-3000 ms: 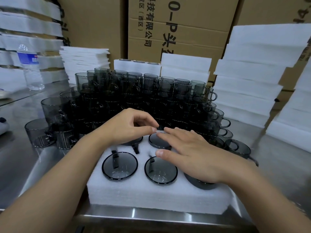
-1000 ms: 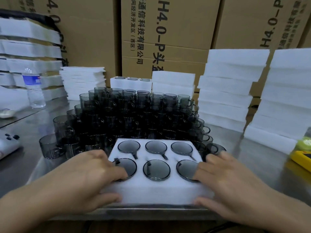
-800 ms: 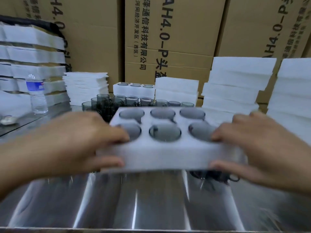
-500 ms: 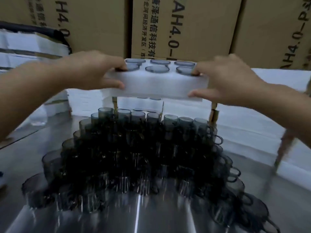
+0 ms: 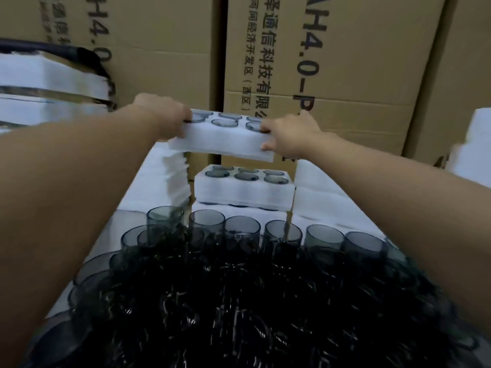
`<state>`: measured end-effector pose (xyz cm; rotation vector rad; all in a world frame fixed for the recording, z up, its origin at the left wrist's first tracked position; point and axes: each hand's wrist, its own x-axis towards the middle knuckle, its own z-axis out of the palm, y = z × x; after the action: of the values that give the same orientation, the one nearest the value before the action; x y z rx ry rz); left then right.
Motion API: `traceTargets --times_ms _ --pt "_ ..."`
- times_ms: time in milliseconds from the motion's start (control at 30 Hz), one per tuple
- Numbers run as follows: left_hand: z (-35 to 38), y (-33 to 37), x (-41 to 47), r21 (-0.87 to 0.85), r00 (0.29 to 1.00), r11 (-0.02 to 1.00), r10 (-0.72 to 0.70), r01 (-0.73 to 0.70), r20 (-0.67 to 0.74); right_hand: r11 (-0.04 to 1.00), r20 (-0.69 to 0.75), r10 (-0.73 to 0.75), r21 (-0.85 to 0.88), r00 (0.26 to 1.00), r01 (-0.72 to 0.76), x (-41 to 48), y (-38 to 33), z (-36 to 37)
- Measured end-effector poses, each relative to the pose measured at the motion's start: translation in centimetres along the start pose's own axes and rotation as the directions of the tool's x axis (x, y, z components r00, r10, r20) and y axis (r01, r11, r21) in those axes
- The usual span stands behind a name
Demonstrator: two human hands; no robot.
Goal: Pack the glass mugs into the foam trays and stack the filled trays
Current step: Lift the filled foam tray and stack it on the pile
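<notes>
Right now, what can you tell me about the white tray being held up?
The foam tray is a thick, white, soft-looking rectangular block with two rows of round pockets holding smoky grey glass mugs. It hangs in the air, roughly level, above a second filled tray, in front of cardboard boxes. The left hand grips one end and the right hand the other; nothing else touches it.

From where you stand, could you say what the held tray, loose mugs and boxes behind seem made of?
Held tray: white foam, matte, soft-edged. Loose mugs: smoky grey glass, glossy, see-through with glints. Boxes: brown cardboard, matte, likely corrugated; visible flap seams.
</notes>
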<state>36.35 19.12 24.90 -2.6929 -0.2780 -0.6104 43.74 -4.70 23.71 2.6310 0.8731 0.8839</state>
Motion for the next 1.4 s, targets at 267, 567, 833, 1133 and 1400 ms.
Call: traceTargets --times_ms 267,567,833,1133,1400 --pt "2.8 5.4 2.5 -0.108 0.985 0.988 0.127 -0.115 0.115 0.986 0.208 0.11 -0.144 0.972 -0.081 0.3 2.1 3.3" --pt "2.4 3.2 0.4 -0.188 0.939 0.978 0.142 -0.086 0.313 0.972 0.212 0.204 0.074 0.956 -0.224 -4.2 5.4 2.5" --pt "-2.7 4.1 -3.8 -0.136 0.964 0.965 0.24 -0.225 0.112 0.848 0.587 0.457 -0.06 0.669 -0.527 -12.0 11.6 0.3" --pt "-7.8 9.9 -7.7 -0.29 0.906 0.859 0.414 -0.422 -0.093 0.906 0.102 0.417 0.035 0.903 -0.422 -16.1 9.4 -2.6" --pt "-11.5 10.3 -16.0 -0.363 0.835 0.781 0.344 -0.509 -0.43 0.888 -0.193 0.281 0.425 0.94 -0.178 -25.0 4.4 -11.1"
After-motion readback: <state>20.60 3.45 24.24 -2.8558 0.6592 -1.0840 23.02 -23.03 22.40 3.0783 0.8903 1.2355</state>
